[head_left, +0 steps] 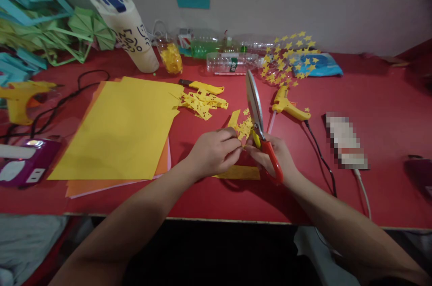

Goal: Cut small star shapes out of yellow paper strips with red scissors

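My right hand (281,155) is closed on a pair of scissors (256,106) with red handles, its blades pointing up and away, apparently together. A small yellow piece of paper (244,146) shows where the fingertips of both hands meet. My left hand (216,152) pinches it, fingers curled. Just beyond the fingers lies a little heap of yellow paper stars (245,126), beside a short yellow strip (234,118). Another yellow strip (239,172) lies flat on the table, partly under my left hand.
Yellow sheets (118,133) over orange and pink ones lie left. Behind are star-cut scraps (202,104), a box cutter (206,87), plastic bottles (232,63) and a white tumbler (130,29). Yellow glue guns (290,106) (20,99) lie on both sides; a phone (347,141) is right.
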